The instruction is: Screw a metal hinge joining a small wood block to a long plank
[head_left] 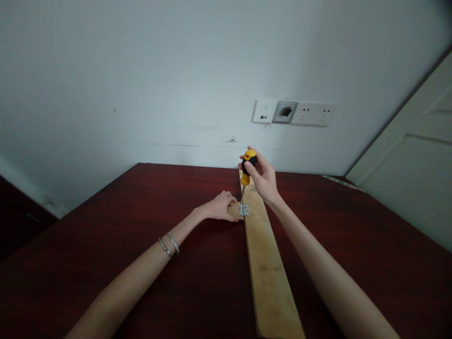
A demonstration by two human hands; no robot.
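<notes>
My right hand (263,176) is closed round the yellow and black handle of a screwdriver (246,179), held nearly upright. The screwdriver's tip reaches down to a small metal hinge (243,210); whether it sits in a screw is too small to tell. One leaf of the hinge lies on a long wooden plank (266,263), the other on a small wooden block (235,212) at the plank's left edge. Thumb and fingers of my left hand (221,206) grip that block from the left.
Plank and block rest on a dark red wooden table (169,188), whose far edge meets a pale wall (176,84). Socket plates (314,114) are set in the wall. A white panelled door (416,141) stands at the right.
</notes>
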